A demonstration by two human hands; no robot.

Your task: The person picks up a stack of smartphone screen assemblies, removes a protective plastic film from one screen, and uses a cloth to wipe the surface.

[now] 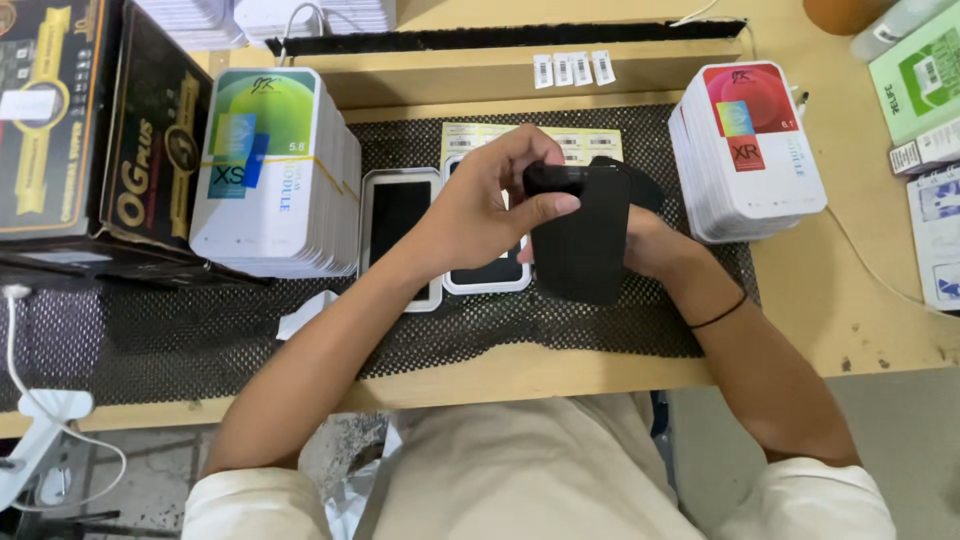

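Observation:
My left hand (487, 200) and my right hand (650, 243) together hold a flat black phone-screen panel (580, 245) upright above a black mesh mat (200, 330). The left thumb and fingers pinch its top edge. My right hand grips it from behind and is mostly hidden by it. Under my left hand a white tray with a dark screen (485, 277) lies on the mat. A second white-framed tray with a dark screen (400, 235) lies just left of it.
A stack of white boxes with green lids (275, 170) stands at the left and a stack with red lids (750, 150) at the right. Black and gold cartons (90, 130) sit far left. Sticker labels (573, 68) lie on a wooden ledge. A white cable (30, 400) hangs at the lower left.

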